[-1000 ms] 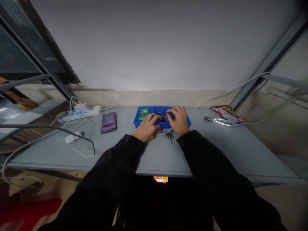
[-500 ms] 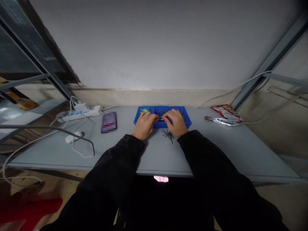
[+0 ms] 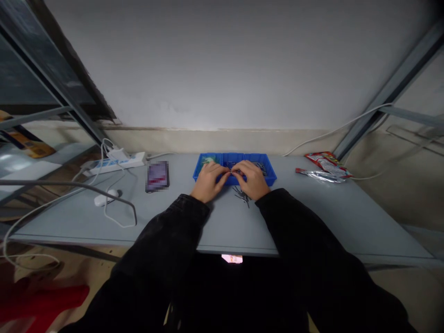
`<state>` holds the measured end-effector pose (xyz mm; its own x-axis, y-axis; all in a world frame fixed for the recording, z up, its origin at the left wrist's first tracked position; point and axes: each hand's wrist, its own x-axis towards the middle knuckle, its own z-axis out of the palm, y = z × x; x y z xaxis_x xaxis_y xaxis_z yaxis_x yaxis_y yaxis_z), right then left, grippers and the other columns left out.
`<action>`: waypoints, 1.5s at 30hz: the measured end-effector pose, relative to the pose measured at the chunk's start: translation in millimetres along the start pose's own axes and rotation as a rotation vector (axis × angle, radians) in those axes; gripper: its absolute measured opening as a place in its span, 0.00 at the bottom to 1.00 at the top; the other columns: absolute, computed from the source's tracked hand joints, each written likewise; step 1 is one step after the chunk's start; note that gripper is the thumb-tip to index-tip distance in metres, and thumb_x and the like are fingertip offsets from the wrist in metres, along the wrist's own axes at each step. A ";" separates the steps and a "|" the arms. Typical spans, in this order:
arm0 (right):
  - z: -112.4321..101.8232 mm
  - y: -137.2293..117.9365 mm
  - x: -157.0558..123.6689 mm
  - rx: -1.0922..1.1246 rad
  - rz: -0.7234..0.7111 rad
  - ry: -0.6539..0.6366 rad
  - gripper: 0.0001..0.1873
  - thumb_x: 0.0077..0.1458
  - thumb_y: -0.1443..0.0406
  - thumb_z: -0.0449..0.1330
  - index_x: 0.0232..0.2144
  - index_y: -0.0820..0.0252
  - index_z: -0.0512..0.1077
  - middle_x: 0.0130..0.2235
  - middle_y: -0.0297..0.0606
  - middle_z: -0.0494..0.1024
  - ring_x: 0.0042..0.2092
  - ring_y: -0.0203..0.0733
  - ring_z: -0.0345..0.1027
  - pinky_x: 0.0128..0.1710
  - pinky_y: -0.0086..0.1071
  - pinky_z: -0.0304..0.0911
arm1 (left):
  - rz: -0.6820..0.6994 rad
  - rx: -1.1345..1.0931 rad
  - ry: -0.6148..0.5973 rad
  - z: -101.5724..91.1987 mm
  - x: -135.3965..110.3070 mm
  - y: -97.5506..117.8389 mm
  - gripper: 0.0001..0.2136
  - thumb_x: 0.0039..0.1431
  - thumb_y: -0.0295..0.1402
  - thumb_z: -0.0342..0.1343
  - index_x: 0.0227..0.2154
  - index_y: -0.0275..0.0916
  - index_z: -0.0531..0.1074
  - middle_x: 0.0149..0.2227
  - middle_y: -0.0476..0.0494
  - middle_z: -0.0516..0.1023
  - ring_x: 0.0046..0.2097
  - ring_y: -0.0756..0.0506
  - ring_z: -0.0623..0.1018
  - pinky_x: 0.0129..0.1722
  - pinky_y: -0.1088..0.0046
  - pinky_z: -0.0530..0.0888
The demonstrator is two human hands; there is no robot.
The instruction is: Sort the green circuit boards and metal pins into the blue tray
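My left hand (image 3: pixel 207 181) and my right hand (image 3: pixel 254 179) meet over the front of a blue divided box (image 3: pixel 272 178). Both are closed in a pinch, fingertips nearly touching, on a small screw-like piece (image 3: pixel 231 172) mostly hidden by the fingers. Greenish, clear-looking contents (image 3: pixel 208 160) lie in the box's left compartment. Dark small metal parts show in the middle one, and more metal pieces (image 3: pixel 261 167) sit in the right one. Just below my hands, a loose pile of thin dark screws (image 3: pixel 242 196) rests on the grey table (image 3: pixel 236 226).
Left of the box lie a blurred-out dark rectangular item (image 3: pixel 157 176), a white power strip (image 3: pixel 120 162) with cables, and a white mouse-like object (image 3: pixel 106 198). A red packet (image 3: pixel 328 163) and a silver wrapper (image 3: pixel 324 175) are at the right. Metal posts stand at both sides.
My fingertips have shifted slightly toward me, and both thumbs now point inward at the small piece. More of the right compartment shows.
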<state>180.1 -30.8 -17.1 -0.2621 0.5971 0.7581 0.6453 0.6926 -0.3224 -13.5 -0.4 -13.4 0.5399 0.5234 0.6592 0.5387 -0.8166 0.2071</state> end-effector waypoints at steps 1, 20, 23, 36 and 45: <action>0.0 -0.1 0.0 0.003 0.008 -0.004 0.08 0.65 0.69 0.53 0.35 0.57 0.72 0.38 0.39 0.77 0.42 0.44 0.69 0.46 0.39 0.64 | -0.016 -0.017 0.006 0.2 0.1 0.7 0.11 0.70 0.38 0.51 0.39 0.39 0.76 0.36 0.44 0.79 0.41 0.43 0.73 0.45 0.63 0.67; 0.9 -1.2 -0.3 -0.001 0.048 -0.043 0.08 0.66 0.66 0.52 0.34 0.56 0.69 0.36 0.39 0.74 0.41 0.46 0.68 0.45 0.39 0.63 | 0.025 -0.014 -0.018 -2.1 -0.5 4.9 0.10 0.69 0.35 0.50 0.37 0.39 0.75 0.35 0.45 0.78 0.40 0.43 0.72 0.44 0.63 0.66; 0.7 -2.1 0.1 -0.020 0.059 -0.052 0.09 0.66 0.65 0.51 0.33 0.56 0.68 0.35 0.39 0.74 0.40 0.45 0.68 0.44 0.38 0.62 | 0.031 -0.013 -0.026 -2.1 -0.5 5.5 0.10 0.69 0.35 0.50 0.38 0.39 0.75 0.35 0.44 0.78 0.41 0.43 0.71 0.44 0.63 0.66; 2.0 -2.4 -1.7 -0.018 0.072 -0.002 0.08 0.67 0.63 0.52 0.38 0.57 0.70 0.37 0.39 0.77 0.40 0.44 0.70 0.45 0.37 0.63 | 0.015 -0.016 0.037 0.3 -0.9 3.6 0.10 0.70 0.36 0.50 0.37 0.38 0.75 0.33 0.46 0.77 0.39 0.45 0.72 0.43 0.64 0.66; 2.1 -0.3 -1.2 -0.022 0.060 -0.014 0.10 0.68 0.64 0.50 0.35 0.56 0.69 0.37 0.39 0.75 0.41 0.44 0.69 0.45 0.36 0.62 | -0.008 -0.024 0.042 1.8 -1.0 3.5 0.11 0.70 0.37 0.50 0.37 0.39 0.75 0.32 0.46 0.76 0.39 0.44 0.72 0.44 0.63 0.67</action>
<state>178.7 -30.8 -19.2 -0.2325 0.6434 0.7293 0.6758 0.6462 -0.3546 -10.9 -3.3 -14.6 0.5082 0.5196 0.6868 0.5266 -0.8185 0.2297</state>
